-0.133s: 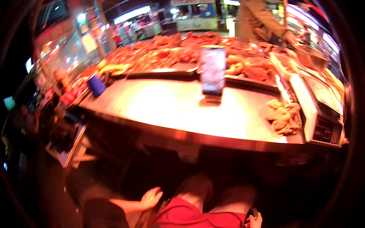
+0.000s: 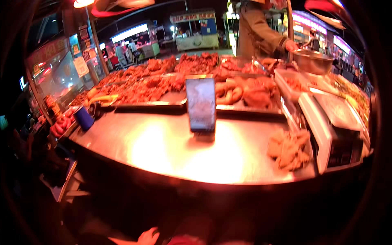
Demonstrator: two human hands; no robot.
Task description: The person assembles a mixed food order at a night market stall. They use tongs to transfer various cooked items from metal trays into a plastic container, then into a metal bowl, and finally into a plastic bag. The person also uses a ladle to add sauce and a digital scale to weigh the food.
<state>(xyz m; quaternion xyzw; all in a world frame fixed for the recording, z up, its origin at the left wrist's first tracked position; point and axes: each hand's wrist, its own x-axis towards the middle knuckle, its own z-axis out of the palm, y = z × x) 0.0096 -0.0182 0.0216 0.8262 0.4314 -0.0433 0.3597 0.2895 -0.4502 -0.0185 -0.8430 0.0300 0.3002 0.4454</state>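
Note:
Low at the bottom edge lies my left hand, beside a strip of red cloth on my lap. Its fingers look curled; whatever they close on is lost in the dark. My right hand is out of the picture. Ahead of me, a phone with a lit screen stands upright on a metal tabletop. A crumpled tan cloth lies to its right, next to a white weighing scale. A blue cup stands at the tabletop's left end.
Trays of reddish cooked meat line the table's far side. Behind them, a person in a brown sleeve reaches a hand to a metal bowl. A folding stool or chair stands at the lower left. Lit stalls fill the background.
The view has tilted up and turned right, so the tabletop sits lower and further left. My right hand has dropped out of view; only part of my left stays.

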